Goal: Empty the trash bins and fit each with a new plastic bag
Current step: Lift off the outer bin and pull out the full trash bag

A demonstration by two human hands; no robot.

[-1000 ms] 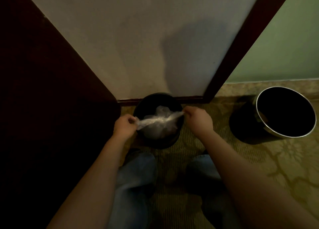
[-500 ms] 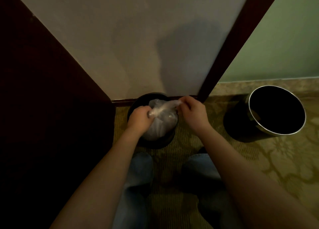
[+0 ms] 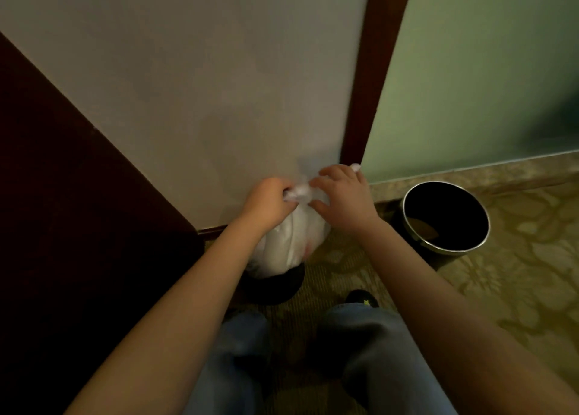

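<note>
White wall [image 3: 194, 95]: fills the upper middle of the view, from 10 to 1 o'clock, and runs down to the floor behind the hands.
Dark wood panel [image 3: 62, 226]: takes the whole left side, from 7 to 10 o'clock, in deep shadow.
Carpet floor [image 3: 517, 289]: olive with a pale leaf pattern, spread from 3 to 6 o'clock.
Green wall [image 3: 485, 85]: at 1 to 3 o'clock, parted from the white wall by a dark wood post [image 3: 372, 70].
Legs in jeans [image 3: 376, 352]: at 6 o'clock, with a dark shoe [image 3: 360, 298] showing above the right knee.
Second trash bin [image 3: 446, 245]: black with a shiny metal rim, standing on the carpet at 3 o'clock from the bag, well apart from it. A brownish patch lies inside; what it is cannot be told.
Plastic bag [image 3: 291, 242]: white and bulging, at the centre, its neck gathered at the top and its lower end in the mouth of the near bin.
Near trash bin [image 3: 275, 289]: black, at 6 o'clock from the bag and mostly hidden by it.
Left hand [image 3: 269, 204]: fist clenched round the bag's twisted neck.
Right hand [image 3: 341, 195]: just beside the left, fingers spread over the neck. A scrap of plastic shows past its fingertips; whether it pinches the plastic cannot be told.
</note>
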